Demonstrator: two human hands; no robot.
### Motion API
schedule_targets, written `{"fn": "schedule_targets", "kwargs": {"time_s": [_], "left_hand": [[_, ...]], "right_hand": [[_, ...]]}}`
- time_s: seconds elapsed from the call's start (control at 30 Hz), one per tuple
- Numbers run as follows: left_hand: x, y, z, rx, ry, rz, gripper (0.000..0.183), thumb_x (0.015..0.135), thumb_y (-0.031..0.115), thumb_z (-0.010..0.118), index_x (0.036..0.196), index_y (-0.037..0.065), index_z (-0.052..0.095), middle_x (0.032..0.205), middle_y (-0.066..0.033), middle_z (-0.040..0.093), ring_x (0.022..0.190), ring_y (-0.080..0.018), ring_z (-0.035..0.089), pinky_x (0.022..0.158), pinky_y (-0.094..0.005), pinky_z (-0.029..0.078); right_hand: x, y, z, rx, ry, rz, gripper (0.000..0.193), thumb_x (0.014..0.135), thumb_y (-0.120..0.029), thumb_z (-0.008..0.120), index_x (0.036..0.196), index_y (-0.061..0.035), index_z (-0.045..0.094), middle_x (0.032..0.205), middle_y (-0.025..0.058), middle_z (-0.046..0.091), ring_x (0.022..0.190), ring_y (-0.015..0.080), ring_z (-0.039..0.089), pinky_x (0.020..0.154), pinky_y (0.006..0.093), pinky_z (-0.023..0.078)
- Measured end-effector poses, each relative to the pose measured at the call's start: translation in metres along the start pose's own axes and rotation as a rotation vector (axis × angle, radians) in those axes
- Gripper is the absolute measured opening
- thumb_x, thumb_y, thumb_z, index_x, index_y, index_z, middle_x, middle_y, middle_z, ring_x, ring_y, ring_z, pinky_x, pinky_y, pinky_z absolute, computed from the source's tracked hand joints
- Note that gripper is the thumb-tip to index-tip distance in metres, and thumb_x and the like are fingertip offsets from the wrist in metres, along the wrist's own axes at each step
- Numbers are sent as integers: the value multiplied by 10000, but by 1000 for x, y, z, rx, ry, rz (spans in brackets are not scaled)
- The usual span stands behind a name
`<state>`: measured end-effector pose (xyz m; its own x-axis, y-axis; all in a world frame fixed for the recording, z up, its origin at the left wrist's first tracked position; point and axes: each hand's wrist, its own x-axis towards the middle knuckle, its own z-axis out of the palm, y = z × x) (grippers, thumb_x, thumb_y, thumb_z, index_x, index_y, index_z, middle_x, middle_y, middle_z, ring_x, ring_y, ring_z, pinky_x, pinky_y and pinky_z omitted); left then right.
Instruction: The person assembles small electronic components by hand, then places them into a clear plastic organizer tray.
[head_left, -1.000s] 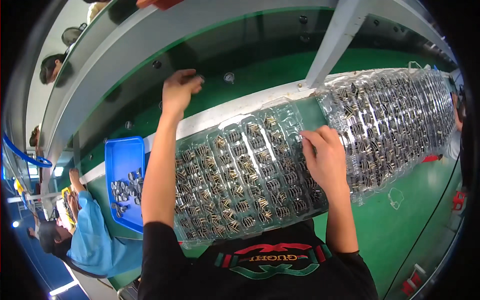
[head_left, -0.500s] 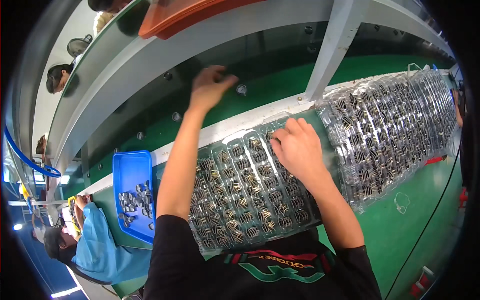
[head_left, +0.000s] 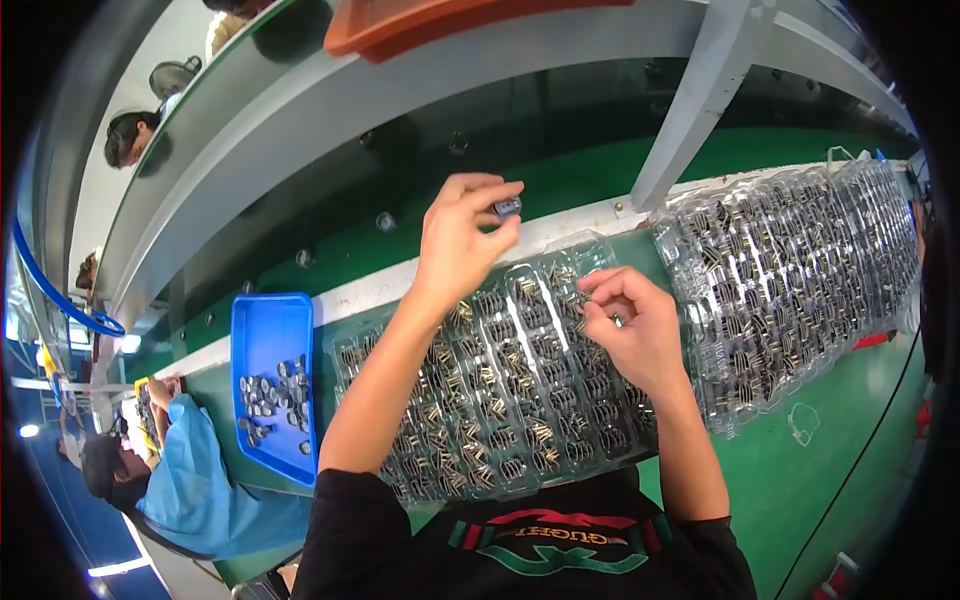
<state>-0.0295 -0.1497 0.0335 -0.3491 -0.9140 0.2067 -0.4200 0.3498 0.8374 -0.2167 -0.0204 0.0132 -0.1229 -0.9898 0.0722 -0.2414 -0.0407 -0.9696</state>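
My left hand [head_left: 455, 245] is raised over the white rail at the belt's near edge. Its thumb and fingers pinch a small grey round-cornered part [head_left: 508, 207]. Above the far right corner of a clear plastic tray [head_left: 525, 318], my right hand [head_left: 640, 330] is closed, its fingertips together on something small and metallic. That piece is mostly hidden, so its kind cannot be made out. Several rows of pockets in the tray hold small dark pieces with brass-coloured metal pins.
More filled clear trays [head_left: 800, 270] are stacked to the right. On the left, a blue bin [head_left: 272, 310] holds several dark round parts. Several similar parts lie on the green belt [head_left: 340, 230] beyond the rail. A grey post [head_left: 695, 110] rises ahead; a co-worker in blue [head_left: 215, 490] sits left.
My left hand has come back from the belt toward me with a small grey part in it. My right hand has shifted slightly right and lower, its fingertips now pinched. The view has turned slightly.
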Motion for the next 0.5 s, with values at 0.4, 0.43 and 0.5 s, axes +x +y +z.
{"fn": "schedule_targets", "kwargs": {"time_s": [0.4,0.43,0.5], "left_hand": [[-129,46,13,-846,26,-370,332,960,-18,561,1287,12,607,1117,-86,621,945,-148,639,847,-310,594],[-133,47,15,-844,25,-346,313,968,-2,554,1275,5,614,1133,-96,628,940,-145,635,853,-311,590],[-140,47,15,-844,24,-327,298,975,14,548,1264,-3,621,1150,-105,635,936,-142,630,859,-312,587]], "right_hand": [[-33,-31,28,412,28,-150,289,800,142,693,1078,73,651,984,105,605,841,152,670,694,231,574],[-35,-33,29,431,10,-148,296,794,146,693,1077,77,645,978,108,606,840,157,673,690,234,575],[-40,-39,32,490,15,-99,259,785,153,692,1033,90,652,979,120,608,822,173,685,693,240,582]]}}
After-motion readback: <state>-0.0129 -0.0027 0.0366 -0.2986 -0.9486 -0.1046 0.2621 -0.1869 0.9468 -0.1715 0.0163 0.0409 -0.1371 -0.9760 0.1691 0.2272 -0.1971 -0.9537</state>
